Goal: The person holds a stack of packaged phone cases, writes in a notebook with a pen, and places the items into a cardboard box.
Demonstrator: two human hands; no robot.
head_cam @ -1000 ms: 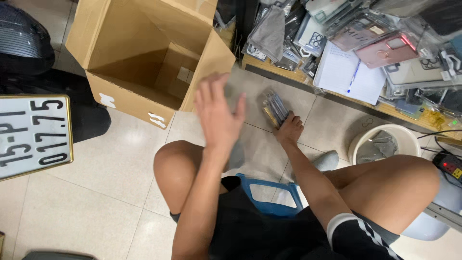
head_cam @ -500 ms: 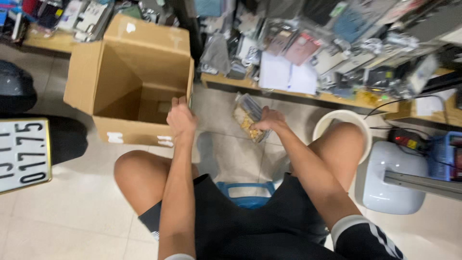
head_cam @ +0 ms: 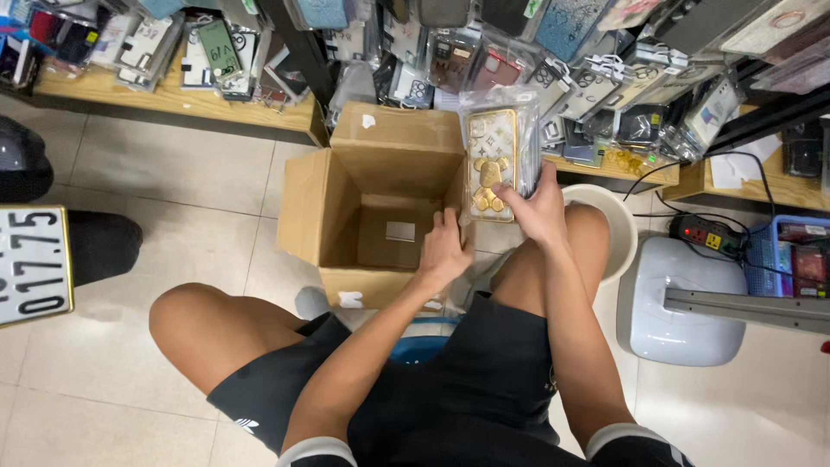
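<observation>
We see a stack of clear-wrapped phone cases, the top one gold-trimmed with a gold bear figure point(head_cam: 494, 164), held upright just beside the right wall of an open brown cardboard box point(head_cam: 328, 203) that stands on the pale tiled floor point(head_cam: 173, 182). Our right hand point(head_cam: 540, 207) grips the stack from its lower right, fingers curled around the edge. Our left hand point(head_cam: 443, 251) rests on the box's right wall near its front corner, fingers bent over the rim. Beyond the box, a low wooden shelf point(head_cam: 173, 99) carries many more packaged phone cases. To the right sit a white round plastic stool point(head_cam: 616, 227) and a black power strip point(head_cam: 702, 233).
</observation>
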